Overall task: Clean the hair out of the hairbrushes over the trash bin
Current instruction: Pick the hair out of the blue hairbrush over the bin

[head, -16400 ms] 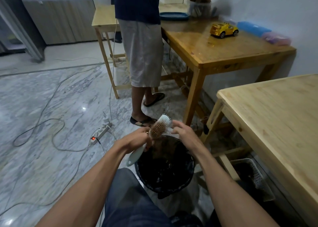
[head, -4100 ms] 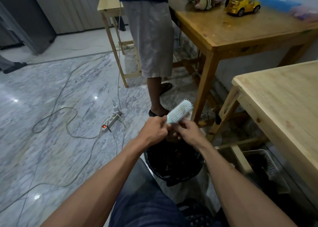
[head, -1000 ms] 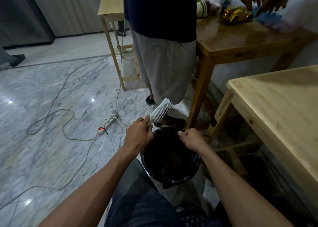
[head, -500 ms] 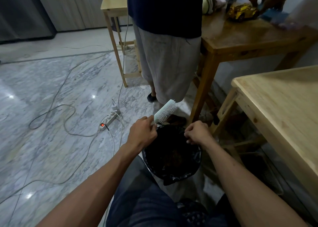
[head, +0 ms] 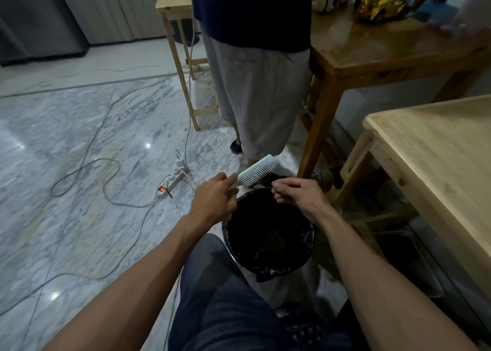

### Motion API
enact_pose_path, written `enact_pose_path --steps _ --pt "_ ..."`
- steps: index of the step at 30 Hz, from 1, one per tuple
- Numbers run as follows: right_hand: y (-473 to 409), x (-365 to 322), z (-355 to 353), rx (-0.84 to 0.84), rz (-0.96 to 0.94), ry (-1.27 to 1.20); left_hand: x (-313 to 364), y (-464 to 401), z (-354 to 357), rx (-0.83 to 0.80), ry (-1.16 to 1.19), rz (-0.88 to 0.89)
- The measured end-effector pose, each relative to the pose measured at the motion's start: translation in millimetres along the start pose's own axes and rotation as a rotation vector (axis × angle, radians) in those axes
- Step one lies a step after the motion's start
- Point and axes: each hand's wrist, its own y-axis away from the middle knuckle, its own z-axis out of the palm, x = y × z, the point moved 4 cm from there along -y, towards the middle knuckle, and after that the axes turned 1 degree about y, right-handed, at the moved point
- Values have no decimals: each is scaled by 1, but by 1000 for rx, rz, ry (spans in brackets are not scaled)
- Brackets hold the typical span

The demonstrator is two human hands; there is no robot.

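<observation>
A: Any brand, label or writing you can read?

B: None that is legible. By size: 3 wooden tables, a pale table (head: 435, 148) at right, a darker table (head: 377, 50) beyond it, a narrow table (head: 172, 5) further back. 1 standing person (head: 257, 84) in grey shorts is between those. Then 1 trash bin (head: 268, 268) with a black liner, on the marble floor between the wearer's forearms.

A: And smaller?

B: 1 power strip (head: 172, 182) with a red light, 1 yellow toy car (head: 380, 7) (blurred), 1 pale hairbrush (head: 256, 171).

A: The hands?

B: The left hand (head: 214, 200) is closed around the hairbrush handle, its head tilted above the bin's far rim. The right hand (head: 299, 195) hovers over the bin, fingers curled and pinched together; I cannot tell whether they hold any hair.
</observation>
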Motion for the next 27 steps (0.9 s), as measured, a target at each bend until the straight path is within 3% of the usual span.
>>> enact_pose_path --steps 6,13,22,24,27 --pt "1 16 -11 172 81 104 -10 6 0 56 -109 -163" --pt "8 36 -5 75 397 207 -1 5 5 15 -38 -186" --pt "3 7 -33 349 139 827 12 0 14 -35 82 -206" --pt "2 8 -31 334 153 949 15 -1 15 -44 121 -207" --pt "3 10 -28 252 187 906 16 -1 18 -73 177 -223"
